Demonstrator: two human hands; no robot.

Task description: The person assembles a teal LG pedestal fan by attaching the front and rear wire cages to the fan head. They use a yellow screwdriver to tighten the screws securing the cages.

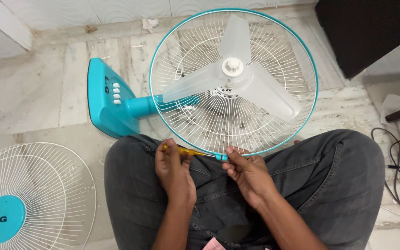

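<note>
Left hand (174,169) grip holds yellow screwdriver (188,151) | right hand (246,171) grip pinches teal clip (223,157) on fan guard (233,83) rim

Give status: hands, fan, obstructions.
Left hand shut on yellow screwdriver, tip at teal rim clip. Right hand pinching that clip. Front grille lies off, left. Nothing blocking.

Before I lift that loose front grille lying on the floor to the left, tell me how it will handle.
The loose front grille is probably light for its size: it is mostly thin white wire with open gaps. It may flex somewhat if lifted by one edge, since the wires look slender. The round teal centre cap likely adds a little weight in the middle. Lying flat, it seems unlikely to roll.
</note>
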